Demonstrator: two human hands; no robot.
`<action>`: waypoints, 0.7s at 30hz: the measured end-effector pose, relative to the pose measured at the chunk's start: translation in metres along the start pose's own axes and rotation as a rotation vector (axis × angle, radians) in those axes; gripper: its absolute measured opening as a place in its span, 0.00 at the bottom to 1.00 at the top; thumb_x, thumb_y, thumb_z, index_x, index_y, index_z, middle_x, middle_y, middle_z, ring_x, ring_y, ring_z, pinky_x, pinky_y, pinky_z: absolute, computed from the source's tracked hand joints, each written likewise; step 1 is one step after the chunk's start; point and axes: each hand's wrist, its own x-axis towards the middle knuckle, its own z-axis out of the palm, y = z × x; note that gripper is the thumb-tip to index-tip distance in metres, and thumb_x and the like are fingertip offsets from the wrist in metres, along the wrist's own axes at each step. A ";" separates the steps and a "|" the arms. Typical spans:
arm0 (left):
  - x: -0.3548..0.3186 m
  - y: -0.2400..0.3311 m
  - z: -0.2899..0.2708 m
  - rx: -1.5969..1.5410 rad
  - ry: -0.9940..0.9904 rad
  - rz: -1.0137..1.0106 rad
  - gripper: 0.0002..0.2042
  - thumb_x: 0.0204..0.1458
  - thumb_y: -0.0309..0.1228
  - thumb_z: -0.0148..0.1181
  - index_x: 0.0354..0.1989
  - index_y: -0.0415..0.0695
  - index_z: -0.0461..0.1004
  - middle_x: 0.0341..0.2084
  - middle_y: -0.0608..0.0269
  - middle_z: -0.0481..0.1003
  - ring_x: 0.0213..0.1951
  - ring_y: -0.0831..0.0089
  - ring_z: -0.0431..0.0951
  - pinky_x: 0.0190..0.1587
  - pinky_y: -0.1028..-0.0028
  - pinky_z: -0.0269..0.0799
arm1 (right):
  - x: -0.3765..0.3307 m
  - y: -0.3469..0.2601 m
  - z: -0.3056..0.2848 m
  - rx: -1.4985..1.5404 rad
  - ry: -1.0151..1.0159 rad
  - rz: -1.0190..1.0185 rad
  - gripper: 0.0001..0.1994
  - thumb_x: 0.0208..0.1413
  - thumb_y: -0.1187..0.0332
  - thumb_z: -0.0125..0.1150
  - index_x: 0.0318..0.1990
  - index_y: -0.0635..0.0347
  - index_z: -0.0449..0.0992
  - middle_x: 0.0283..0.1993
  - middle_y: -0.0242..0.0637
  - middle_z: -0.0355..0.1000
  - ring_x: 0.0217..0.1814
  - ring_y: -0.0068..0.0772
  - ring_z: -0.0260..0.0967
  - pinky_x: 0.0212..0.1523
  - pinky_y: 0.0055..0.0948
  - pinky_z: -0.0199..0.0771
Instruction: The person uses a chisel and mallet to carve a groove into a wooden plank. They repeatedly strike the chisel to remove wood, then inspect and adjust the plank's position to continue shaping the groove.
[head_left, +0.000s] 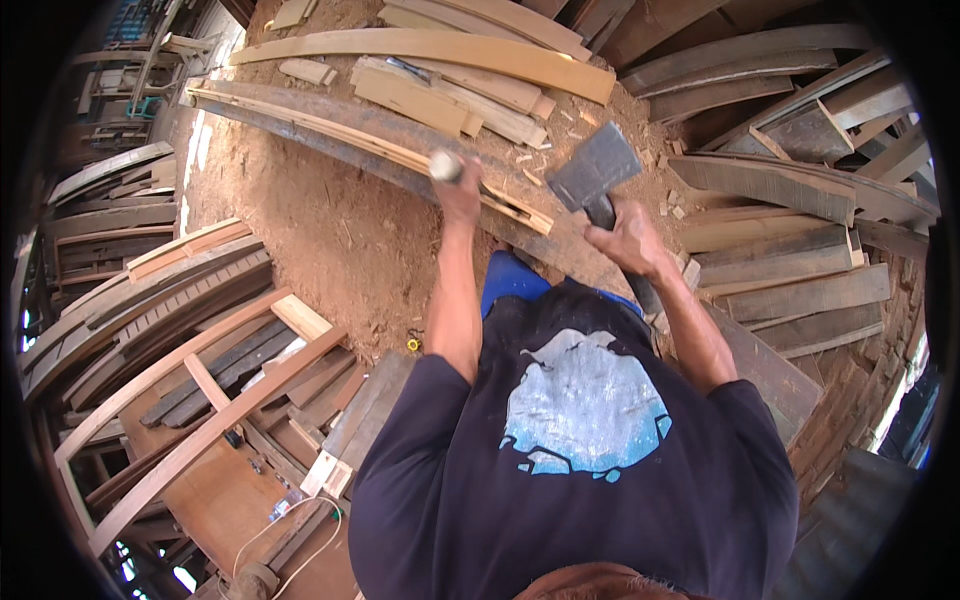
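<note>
My left hand (460,197) is wrapped round a chisel (445,166), whose pale rounded handle end points up at me. Its blade seems to run toward a dark slot near the close end of a long, light wooden strip (375,145), though motion blur hides the tip. In my right hand (635,240) is the dark handle of a mallet (596,168). The mallet's broad, grey, squarish head is raised to the right of the chisel, apart from it. Beneath the strip lies a dark, heavy beam (330,143).
Cut boards (415,95) and a long curved plank (420,43) lie beyond the beam on sawdust-covered ground. Timber stacks (790,270) crowd the right. At the lower left are a wooden frame (200,440), a pale cord (335,525) and a small yellow tape measure (413,344).
</note>
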 end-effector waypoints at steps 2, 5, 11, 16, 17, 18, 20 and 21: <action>-0.024 -0.009 0.000 0.165 -0.217 0.197 0.09 0.49 0.22 0.63 0.26 0.45 0.68 0.19 0.68 0.69 0.25 0.76 0.71 0.31 0.75 0.66 | 0.000 0.021 0.008 0.010 0.015 0.027 0.20 0.46 0.66 0.62 0.45 0.72 0.75 0.23 0.34 0.65 0.26 0.27 0.65 0.30 0.35 0.68; 0.013 -0.011 -0.017 -0.128 0.019 -0.095 0.08 0.51 0.22 0.64 0.33 0.43 0.68 0.22 0.65 0.69 0.24 0.78 0.69 0.24 0.73 0.67 | 0.000 0.032 0.009 -0.006 -0.023 0.093 0.19 0.46 0.66 0.63 0.44 0.72 0.75 0.24 0.35 0.66 0.26 0.26 0.65 0.30 0.35 0.68; 0.037 -0.040 -0.034 -0.297 0.483 -0.168 0.15 0.56 0.24 0.63 0.46 0.40 0.63 0.28 0.62 0.71 0.21 0.77 0.70 0.21 0.74 0.72 | -0.003 0.048 0.015 0.022 -0.032 0.083 0.17 0.46 0.67 0.63 0.42 0.72 0.76 0.23 0.33 0.66 0.26 0.24 0.64 0.29 0.33 0.67; 0.025 -0.029 -0.022 -0.121 0.378 -0.119 0.19 0.58 0.24 0.62 0.53 0.37 0.60 0.27 0.61 0.71 0.20 0.76 0.69 0.21 0.71 0.71 | -0.008 0.056 0.012 -0.012 -0.020 0.115 0.16 0.46 0.68 0.64 0.42 0.71 0.76 0.24 0.32 0.66 0.26 0.23 0.64 0.29 0.32 0.66; 0.037 -0.032 -0.027 -0.200 0.519 -0.202 0.22 0.58 0.24 0.62 0.57 0.36 0.58 0.26 0.62 0.69 0.20 0.75 0.69 0.20 0.70 0.70 | -0.005 0.054 0.010 -0.029 -0.018 0.125 0.17 0.46 0.68 0.64 0.42 0.72 0.76 0.24 0.32 0.66 0.27 0.24 0.64 0.29 0.32 0.66; 0.044 -0.047 -0.039 -0.251 0.568 -0.330 0.24 0.58 0.24 0.62 0.58 0.36 0.57 0.26 0.62 0.69 0.20 0.74 0.69 0.20 0.70 0.70 | -0.008 0.053 0.007 -0.052 -0.031 0.142 0.17 0.46 0.68 0.64 0.42 0.72 0.76 0.24 0.32 0.66 0.27 0.24 0.64 0.29 0.32 0.67; 0.067 -0.076 -0.063 -0.369 0.659 -0.554 0.26 0.58 0.24 0.62 0.60 0.36 0.55 0.25 0.63 0.68 0.20 0.73 0.69 0.21 0.69 0.70 | -0.004 0.050 0.003 -0.062 -0.050 0.144 0.17 0.47 0.68 0.64 0.42 0.72 0.76 0.25 0.32 0.67 0.27 0.24 0.64 0.30 0.32 0.67; 0.070 -0.072 -0.054 -0.314 0.691 -0.532 0.19 0.58 0.25 0.63 0.53 0.38 0.61 0.23 0.65 0.68 0.20 0.73 0.68 0.20 0.70 0.69 | -0.004 0.051 0.002 -0.042 -0.048 0.153 0.17 0.47 0.68 0.65 0.42 0.72 0.75 0.25 0.32 0.67 0.28 0.24 0.64 0.31 0.32 0.67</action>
